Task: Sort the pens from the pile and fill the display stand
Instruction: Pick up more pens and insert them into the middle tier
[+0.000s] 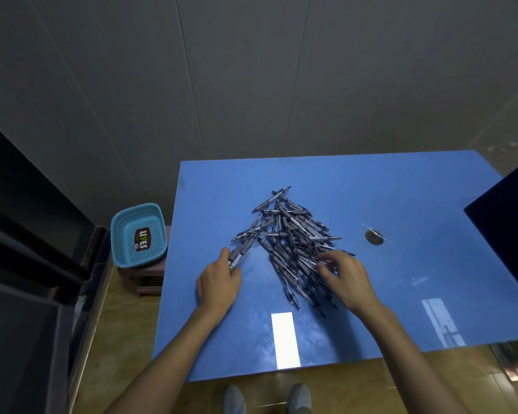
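A pile of several dark pens (290, 234) lies in the middle of the blue table (401, 204). My left hand (219, 279) is at the pile's left edge and grips a small bunch of pens (240, 252) that point up and away from it. Over the pile's near right part, my right hand (344, 276) has curled fingers pinching at pens there. The dark object at the right edge (506, 240) may be the display stand, but only its corner shows.
A light blue plastic basket (138, 234) sits on a pink stool (145, 279) left of the table. A round hole (374, 236) is in the tabletop right of the pile. Dark shelving (27, 249) stands at far left. My feet (266, 398) show below the table's near edge.
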`<state>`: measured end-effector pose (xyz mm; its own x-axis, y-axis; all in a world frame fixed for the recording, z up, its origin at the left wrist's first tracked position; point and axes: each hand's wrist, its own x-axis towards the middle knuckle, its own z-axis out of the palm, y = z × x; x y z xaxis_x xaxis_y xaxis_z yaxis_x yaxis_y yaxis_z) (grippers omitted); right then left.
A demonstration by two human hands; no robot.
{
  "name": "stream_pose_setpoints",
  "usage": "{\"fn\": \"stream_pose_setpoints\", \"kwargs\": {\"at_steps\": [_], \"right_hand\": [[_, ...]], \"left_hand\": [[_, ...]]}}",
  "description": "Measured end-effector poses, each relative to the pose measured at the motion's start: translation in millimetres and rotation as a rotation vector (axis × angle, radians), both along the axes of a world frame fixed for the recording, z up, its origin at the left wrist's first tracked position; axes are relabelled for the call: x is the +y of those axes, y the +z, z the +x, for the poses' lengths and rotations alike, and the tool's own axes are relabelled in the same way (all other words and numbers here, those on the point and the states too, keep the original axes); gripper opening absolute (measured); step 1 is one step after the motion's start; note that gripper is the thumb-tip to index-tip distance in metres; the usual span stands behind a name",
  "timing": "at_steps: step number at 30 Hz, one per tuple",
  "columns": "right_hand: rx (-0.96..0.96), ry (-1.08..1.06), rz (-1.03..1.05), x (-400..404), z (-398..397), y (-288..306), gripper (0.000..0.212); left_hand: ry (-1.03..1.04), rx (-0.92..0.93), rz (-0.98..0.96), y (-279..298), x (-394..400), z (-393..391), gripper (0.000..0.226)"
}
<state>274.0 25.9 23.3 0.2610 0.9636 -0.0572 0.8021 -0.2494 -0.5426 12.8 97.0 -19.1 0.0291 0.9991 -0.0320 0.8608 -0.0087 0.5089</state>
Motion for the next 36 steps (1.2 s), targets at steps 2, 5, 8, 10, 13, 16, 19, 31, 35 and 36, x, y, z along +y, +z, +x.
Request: {"fn": "stream_pose_setpoints", "kwargs": {"at_steps": [2, 5, 8, 10, 13, 16, 19, 31, 35, 36], "right_hand": [[0.012, -0.012, 0.025, 3.4, -1.3, 0.1, 0.017], [0.013, -0.018, 0.060, 11.2, -3.6, 3.0, 0.016], [0.016, -0.021, 0.101, 19.1, -5.3, 7.9, 0.017], [0.016, -0.019, 0.101, 20.9, -6.9, 11.2, 0.019], [-0.001, -0.019, 0.110, 20.3, -7.6, 10.5, 0.020], [-0.005, -0.017, 0.105, 18.0, -7.0, 9.0, 0.019], [-0.012, -0.032, 0.096, 15.8, -4.6, 8.7, 0.018], [0.002, -0.090, 0.090, 8.2, 5.3, 8.6, 0.016], [0.007, -0.112, 0.088, 6.6, 8.6, 8.1, 0.016], [0.002, -0.116, 0.084, 5.4, 9.3, 7.5, 0.016]], "left_hand": [[0.134, -0.268, 0.068, 5.5, 4.4, 2.3, 0.010], [0.255, -0.645, 0.155, 16.1, 14.7, 10.4, 0.026], [0.304, -0.829, 0.174, 23.7, 25.5, 19.8, 0.036], [0.281, -0.878, 0.167, 21.0, 27.9, 23.6, 0.039], [0.234, -0.875, 0.110, 2.6, 27.7, 23.8, 0.040], [0.254, -0.856, 0.032, -13.1, 29.0, 19.6, 0.041], [0.297, -0.836, 0.053, -7.8, 33.9, 17.7, 0.045], [-0.521, -0.231, 0.072, -3.1, 33.8, 29.9, 0.015], [-0.804, -0.055, 0.054, -9.5, 34.8, 48.4, 0.027], [-0.841, -0.031, 0.042, -13.0, 35.0, 50.9, 0.030]]}}
